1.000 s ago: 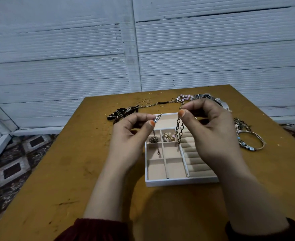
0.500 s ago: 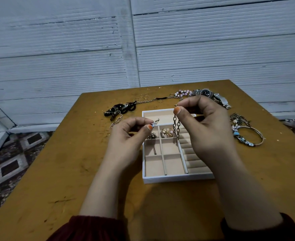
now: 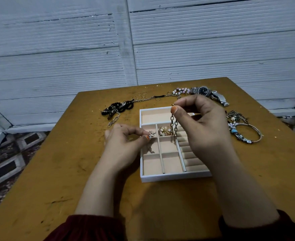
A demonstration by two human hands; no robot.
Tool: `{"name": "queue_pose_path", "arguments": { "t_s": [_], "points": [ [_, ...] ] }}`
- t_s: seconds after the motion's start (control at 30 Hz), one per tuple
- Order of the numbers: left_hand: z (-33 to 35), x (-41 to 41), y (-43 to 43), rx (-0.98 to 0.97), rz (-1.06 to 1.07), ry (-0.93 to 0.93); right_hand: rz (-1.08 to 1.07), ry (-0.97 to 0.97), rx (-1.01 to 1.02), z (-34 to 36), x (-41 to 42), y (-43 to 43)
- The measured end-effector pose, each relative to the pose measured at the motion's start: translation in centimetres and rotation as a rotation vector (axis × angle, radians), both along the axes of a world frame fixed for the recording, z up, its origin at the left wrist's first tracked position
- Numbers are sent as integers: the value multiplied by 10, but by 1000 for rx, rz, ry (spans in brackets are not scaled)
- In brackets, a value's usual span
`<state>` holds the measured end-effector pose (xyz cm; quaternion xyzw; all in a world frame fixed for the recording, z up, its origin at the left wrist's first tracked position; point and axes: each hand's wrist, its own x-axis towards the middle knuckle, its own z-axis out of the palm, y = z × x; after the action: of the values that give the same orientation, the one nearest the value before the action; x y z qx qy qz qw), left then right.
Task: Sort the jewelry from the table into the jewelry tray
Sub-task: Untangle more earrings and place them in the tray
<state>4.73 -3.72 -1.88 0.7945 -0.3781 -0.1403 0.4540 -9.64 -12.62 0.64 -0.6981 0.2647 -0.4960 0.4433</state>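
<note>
A white jewelry tray (image 3: 174,177) with beige compartments sits mid-table. My right hand (image 3: 202,126) pinches a dark chain earring (image 3: 174,126) by its top, and it dangles over the tray's upper compartments. My left hand (image 3: 125,145) pinches a small silver earring (image 3: 151,134) low at the tray's left edge, its thin drop trailing into a left compartment. A gold and pearl piece (image 3: 164,131) lies in the compartment beside it.
Along the far edge of the wooden table (image 3: 56,171) lie a black beaded necklace (image 3: 117,107), thin gold rings (image 3: 141,95), a pink bead bracelet (image 3: 180,91) and a steel watch (image 3: 207,93). A bangle with charms (image 3: 244,131) lies right of the tray.
My left hand has lowered the silver earring from above the tray down to its left edge. My right hand still holds the chain earring in about the same place.
</note>
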Motion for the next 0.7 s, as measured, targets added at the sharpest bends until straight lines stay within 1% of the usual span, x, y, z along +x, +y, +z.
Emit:
{"name": "queue_pose_path", "arguments": {
  "t_s": [0.17, 0.43, 0.53, 0.7],
  "points": [
    [2, 1, 0, 135, -18, -153, -5, 9, 4, 0, 0, 0],
    [-2, -3, -4, 259, 1, -410, -12, 12, 4, -3, 0, -1],
    [-2, -4, -5, 295, 2, -462, -14, 18, 1, -3, 0, -2],
    [-2, -5, -5, 330, 4, -496, -10, 29, 0, -4, 0, -2]
  ]
}}
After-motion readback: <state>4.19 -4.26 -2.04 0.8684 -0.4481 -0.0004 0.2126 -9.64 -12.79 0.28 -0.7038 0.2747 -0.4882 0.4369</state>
